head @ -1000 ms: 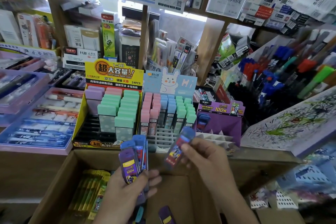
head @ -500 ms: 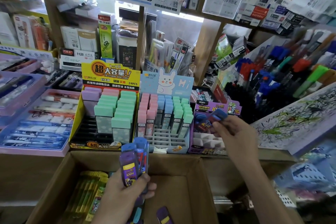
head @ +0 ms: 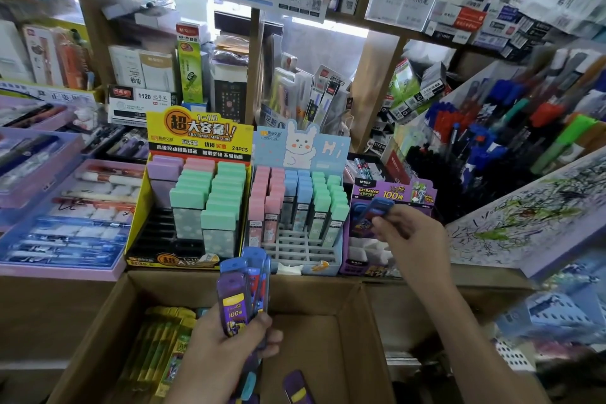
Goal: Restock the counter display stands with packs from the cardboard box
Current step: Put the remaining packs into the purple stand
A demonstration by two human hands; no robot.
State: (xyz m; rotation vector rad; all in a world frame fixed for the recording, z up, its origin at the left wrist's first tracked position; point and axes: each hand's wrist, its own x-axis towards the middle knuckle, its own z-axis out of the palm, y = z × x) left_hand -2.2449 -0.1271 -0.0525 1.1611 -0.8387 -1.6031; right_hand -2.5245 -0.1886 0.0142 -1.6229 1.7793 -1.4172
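The left hand [head: 229, 343] is gripping a fanned bundle of purple and blue packs [head: 244, 289]. Its fingers are curling round their lower ends and the thumb is pressing across the front one, so the bundle is standing upright above the hand. This hand is hovering over the open cardboard box [head: 331, 297], whose far wall is lying just beyond the bundle. To the left of this hand, inside the box, yellow packs [head: 164, 344] are lying side by side. Below it and to its right, a loose purple pack [head: 296, 387] is resting on the box floor.

The right hand [head: 410, 236] is reaching forward, pinching a single blue-capped pack [head: 377, 208] between thumb and curled fingers. It is holding the pack tilted at the top of the purple display stand [head: 423, 195]; whether the pack is touching the stand cannot be told. White dividers [head: 367, 249] are showing just below and left of this hand. Beyond the gap between the two hands, the blue bunny stand [head: 301, 147] is standing, and the yellow stand [head: 196, 134] is sitting beyond the left hand.
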